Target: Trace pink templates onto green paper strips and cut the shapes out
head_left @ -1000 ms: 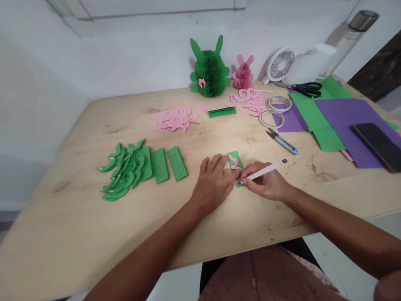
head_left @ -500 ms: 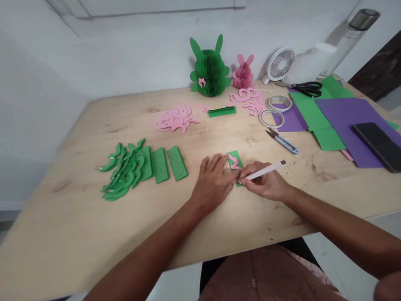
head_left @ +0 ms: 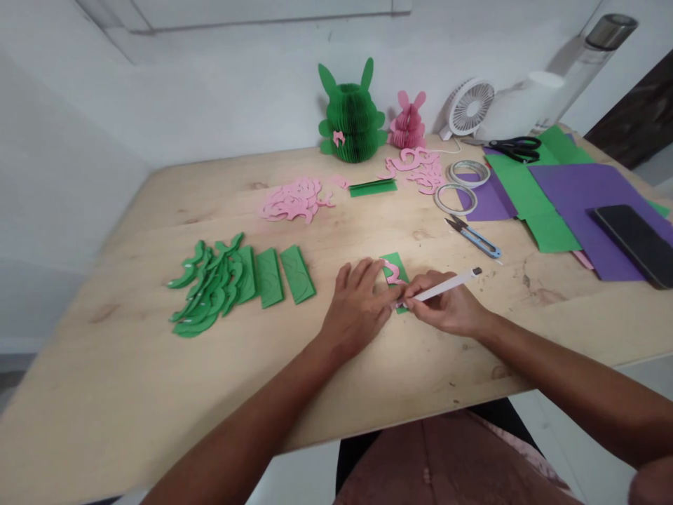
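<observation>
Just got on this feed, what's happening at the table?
The right hand holds a white pen with its tip down at a small green paper piece. The left hand presses on that paper, where a pink cutout lies on top. To the left are three green rectangles and a pile of green cutouts. Snips lie beyond the right hand.

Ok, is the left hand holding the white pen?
No, the white pen is in the right hand.
</observation>
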The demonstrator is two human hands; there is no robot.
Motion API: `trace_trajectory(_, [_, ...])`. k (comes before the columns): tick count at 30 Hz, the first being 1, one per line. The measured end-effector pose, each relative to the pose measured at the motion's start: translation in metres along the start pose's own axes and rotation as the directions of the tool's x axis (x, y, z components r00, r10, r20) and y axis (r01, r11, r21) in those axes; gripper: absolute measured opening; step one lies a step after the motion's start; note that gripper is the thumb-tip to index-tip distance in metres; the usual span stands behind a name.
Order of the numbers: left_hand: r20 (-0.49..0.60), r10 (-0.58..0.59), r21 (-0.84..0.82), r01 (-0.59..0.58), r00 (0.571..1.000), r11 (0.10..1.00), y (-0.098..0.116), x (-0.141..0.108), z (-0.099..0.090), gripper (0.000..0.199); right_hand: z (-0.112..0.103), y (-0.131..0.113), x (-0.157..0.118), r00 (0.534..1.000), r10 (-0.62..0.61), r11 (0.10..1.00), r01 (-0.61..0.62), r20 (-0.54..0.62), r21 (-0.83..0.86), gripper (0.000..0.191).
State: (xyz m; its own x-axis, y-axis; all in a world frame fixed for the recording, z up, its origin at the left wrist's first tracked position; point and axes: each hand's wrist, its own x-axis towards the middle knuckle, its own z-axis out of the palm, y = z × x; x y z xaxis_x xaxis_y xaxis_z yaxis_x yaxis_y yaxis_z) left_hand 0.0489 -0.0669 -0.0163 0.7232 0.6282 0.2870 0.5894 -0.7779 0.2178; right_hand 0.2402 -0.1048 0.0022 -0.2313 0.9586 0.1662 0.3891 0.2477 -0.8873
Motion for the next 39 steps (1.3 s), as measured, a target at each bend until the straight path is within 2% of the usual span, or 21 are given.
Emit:
trace_trajectory(29, [0.001, -0.008, -0.008, 0.008, 1.0, 1.0, 0.0011, 0.0002, -0.0012, 0.029, -0.0004, 0.0011, 0.0009, 1.0, -0.005, 1.0, 0.006, 0.008, -0.03, 0.005])
trace_trajectory(39, [-0.008, 0.001, 0.006, -0.001, 1.0, 1.0, 0.0007, 0.0003, -0.0009, 0.032, -0.0011, 0.0017, 0.0008, 0.998, 0.057, 0.993, -0.06, 0.03, 0.101, 0.007])
